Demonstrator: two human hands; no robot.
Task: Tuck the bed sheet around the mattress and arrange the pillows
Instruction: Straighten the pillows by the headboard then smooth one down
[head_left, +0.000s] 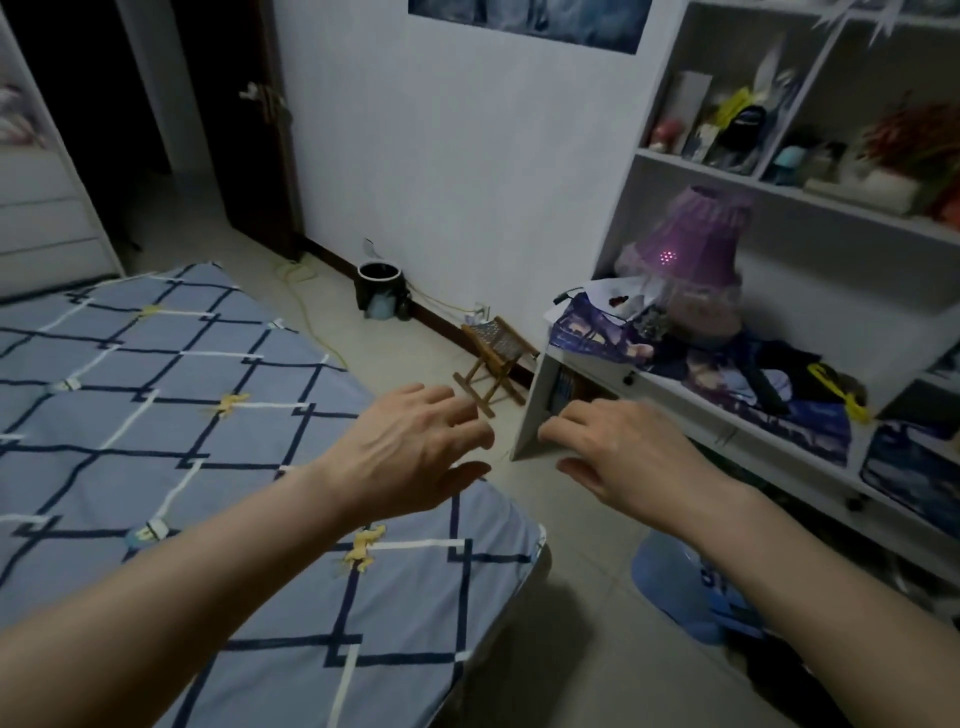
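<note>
Well, checked bed sheet (156, 415) flat; tiled floor (571, 597) w/ folding stool (493, 364).

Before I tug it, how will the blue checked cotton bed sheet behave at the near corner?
The blue checked cotton bed sheet probably is floppy and light: it drapes over the mattress corner. It lies nearly smooth, so a pull may drag the pattern askew. Both the left hand and right hand are open, gripping nothing.

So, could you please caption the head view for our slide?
Both empty hands, left and right, reach past the bed sheet corner.
</note>
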